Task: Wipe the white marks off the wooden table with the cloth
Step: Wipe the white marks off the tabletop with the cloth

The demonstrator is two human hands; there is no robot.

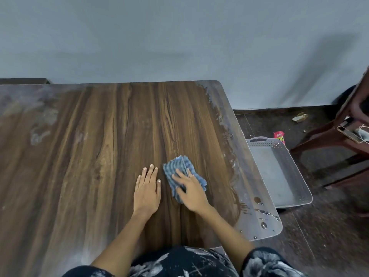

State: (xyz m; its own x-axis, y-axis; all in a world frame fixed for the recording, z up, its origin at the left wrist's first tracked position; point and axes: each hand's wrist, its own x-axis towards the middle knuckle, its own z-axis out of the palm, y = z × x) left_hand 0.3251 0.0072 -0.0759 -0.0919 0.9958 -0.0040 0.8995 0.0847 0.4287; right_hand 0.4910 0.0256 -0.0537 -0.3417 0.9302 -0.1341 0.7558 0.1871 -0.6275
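Cloth (pixel 182 172): blue, ribbed, crumpled, lying on the wooden worktop (pixel 103 156) right of centre, its long axis running from far-left to near-right. Right hand (pixel 190 189): spread fingers rest flat on the cloth's near half, pressing it, not curled round it. Left hand (pixel 147 188): flat on bare wood just beside the cloth's left edge, fingers straight, holding nothing. White marks (pixel 38 124): a smeared patch at the far-left corner; a paler hazy band with droplets (pixel 263 214) runs along the right edge. Wood between the cloth and the far edge is bare, likewise the wide stretch to the left. Off the worktop's right edge, on the floor: grey perforated tray (pixel 299 176), red packet (pixel 279 136), dark-red chair (pixel 339 124) well apart. Grey wall behind the far edge.
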